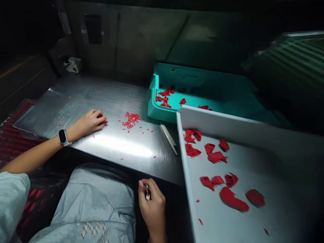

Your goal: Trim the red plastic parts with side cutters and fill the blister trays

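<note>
Surface: a brushed steel tabletop (76, 101) fills the middle left of the frame, in dim light, with a dark metal wall (141, 37) behind it and a small white fitting (73, 64) at upper left.
Left hand: the left hand (89, 122) rests on the steel at centre left, fingers curled around a small red clump (102, 119); a black smartwatch (62, 137) sits on the wrist.
Right hand: the right hand (152, 206), at bottom centre, off the table, is closed around a small metal-tipped tool (147, 191), its exact kind too small to tell.
Red bits: small red bits (131, 119) lie heaped at the table's centre, with others scattered around.
Teal tray: a teal tray (157, 113) stands at upper centre, beyond the steel, holding red scraps (163, 93).
White tray: a white tray (215, 125) fills the lower right, holding larger red cut pieces (214, 157).
Near the white tray: a pale flat strip (168, 138) lies on the steel beside its corner.
Lap: a grey-blue cloth (93, 192) covers the person's lap.
</note>
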